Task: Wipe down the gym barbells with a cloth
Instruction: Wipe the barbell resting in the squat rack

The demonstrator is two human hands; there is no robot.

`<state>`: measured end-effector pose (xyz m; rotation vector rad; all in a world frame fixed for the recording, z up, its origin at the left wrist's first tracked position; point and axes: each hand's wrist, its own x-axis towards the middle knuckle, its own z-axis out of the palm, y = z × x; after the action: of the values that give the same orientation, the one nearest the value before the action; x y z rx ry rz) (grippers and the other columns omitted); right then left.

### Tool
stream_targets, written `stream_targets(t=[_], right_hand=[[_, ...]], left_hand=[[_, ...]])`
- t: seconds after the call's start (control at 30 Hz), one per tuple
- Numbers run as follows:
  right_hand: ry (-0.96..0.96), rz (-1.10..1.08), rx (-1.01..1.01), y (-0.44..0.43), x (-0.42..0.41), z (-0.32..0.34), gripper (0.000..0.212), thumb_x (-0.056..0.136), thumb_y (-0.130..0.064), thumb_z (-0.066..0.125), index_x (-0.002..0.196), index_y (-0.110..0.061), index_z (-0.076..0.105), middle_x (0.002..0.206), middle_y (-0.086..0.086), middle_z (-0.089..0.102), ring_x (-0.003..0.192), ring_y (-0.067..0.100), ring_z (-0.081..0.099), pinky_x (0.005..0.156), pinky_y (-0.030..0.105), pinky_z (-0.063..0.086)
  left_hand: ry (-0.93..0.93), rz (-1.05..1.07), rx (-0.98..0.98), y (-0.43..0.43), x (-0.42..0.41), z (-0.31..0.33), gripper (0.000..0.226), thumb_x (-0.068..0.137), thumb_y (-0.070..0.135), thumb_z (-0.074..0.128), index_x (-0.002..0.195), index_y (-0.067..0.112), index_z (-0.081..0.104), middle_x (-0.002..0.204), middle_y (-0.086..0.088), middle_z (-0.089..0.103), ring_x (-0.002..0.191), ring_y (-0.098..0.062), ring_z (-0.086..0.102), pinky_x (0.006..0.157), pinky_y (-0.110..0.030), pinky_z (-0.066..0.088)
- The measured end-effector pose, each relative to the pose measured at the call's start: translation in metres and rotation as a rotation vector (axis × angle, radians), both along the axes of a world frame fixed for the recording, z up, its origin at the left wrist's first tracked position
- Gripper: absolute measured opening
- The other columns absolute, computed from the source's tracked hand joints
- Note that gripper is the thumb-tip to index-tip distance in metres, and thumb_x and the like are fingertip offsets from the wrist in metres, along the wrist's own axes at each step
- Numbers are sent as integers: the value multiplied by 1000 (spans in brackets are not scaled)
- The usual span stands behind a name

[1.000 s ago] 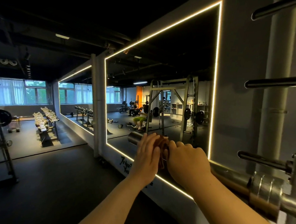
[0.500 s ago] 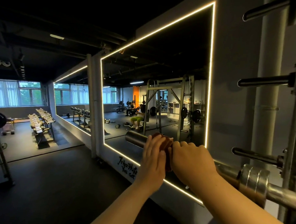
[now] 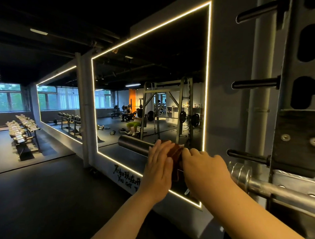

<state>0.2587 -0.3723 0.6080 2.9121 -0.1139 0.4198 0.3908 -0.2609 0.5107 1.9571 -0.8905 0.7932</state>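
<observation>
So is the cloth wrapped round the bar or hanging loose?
Wrapped: the cloth bunches round the barbell, left hand pressing it, right hand gripping it.

a barbell [image 3: 132, 145] lay across a rack upright [image 3: 299, 128] at the right, its sleeve end pointing left in front of a wall mirror [image 3: 154, 74] edged with a light strip. a brown cloth [image 3: 176, 152] was wrapped over the sleeve. the left hand [image 3: 158, 166] lay flat against the cloth's left side, fingers straight. the right hand [image 3: 205, 171] curled over the cloth from the right, knuckles up. a dumbbell rack [image 3: 22, 130] stood well apart at the left.
</observation>
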Motion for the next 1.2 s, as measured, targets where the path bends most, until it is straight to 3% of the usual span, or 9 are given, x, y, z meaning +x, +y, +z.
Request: stream_targets(t=[0.17,0.3,0.4,0.57,0.67,0.83,0.93,1.07,1.2], right_hand=[[-25,-19,-41,-9,-21,-1,55,102,-28,53,150,-14,31,140,7,50,127,27,51,105,43,38],[-65,5,-51,-21,-34,-7,63,101,-33,56,154,-14,29,150,6,46,139,28,44,120,50,24],[-123,32,-40,-30,-41,-11,55,103,-35,53,150,-16,34,150,5,47,141,27,42,122,49,23],[-164,70,-50,-38,-47,-15,52,102,-36,54,148,-17,38,149,4,47,141,25,40,120,45,26],[-165,53,-55,-38,-54,-17,54,103,-34,52,151,-16,35,154,6,42,145,26,34,124,46,21],[-129,-26,-51,-34,-70,-11,63,102,-36,56,154,-10,30,155,12,38,147,31,31,123,51,23],[-157,-14,-8,-43,-80,-8,59,100,-37,59,148,-14,35,148,6,44,139,26,40,120,48,30],[-232,3,69,-58,-97,-14,51,100,-41,55,144,-21,39,143,-1,48,135,20,45,118,42,33],[-268,-9,166,-69,-127,-12,43,100,-41,56,138,-27,42,137,-7,50,129,15,48,115,31,31]], left_hand=[[229,-13,-242,-10,-6,18,31,112,29,28,137,44,36,124,67,9,144,14,2,122,-29,9],[123,-104,-213,-39,-51,5,36,109,32,27,144,41,33,153,40,18,148,12,-4,115,-7,4],[35,-152,-78,-40,-66,-8,47,106,34,28,153,41,25,166,24,10,154,0,-7,121,-15,0],[36,-130,-102,-30,-50,-2,48,101,51,34,149,44,30,157,39,17,154,0,3,122,-29,8],[54,-125,-179,-41,-62,0,40,104,37,43,143,46,38,153,37,29,153,1,12,122,-26,14],[-11,-212,19,-48,-84,4,51,107,19,48,148,46,35,159,28,31,154,1,10,122,-19,9],[64,-188,-66,-47,-88,16,47,106,24,47,140,55,39,150,35,36,149,4,22,122,-29,23],[217,-224,-176,-58,-108,31,30,105,33,50,125,54,55,130,23,58,125,-2,55,106,-38,51],[255,-307,-202,-66,-127,42,28,104,30,51,125,45,62,114,24,66,110,3,62,94,-30,57]])
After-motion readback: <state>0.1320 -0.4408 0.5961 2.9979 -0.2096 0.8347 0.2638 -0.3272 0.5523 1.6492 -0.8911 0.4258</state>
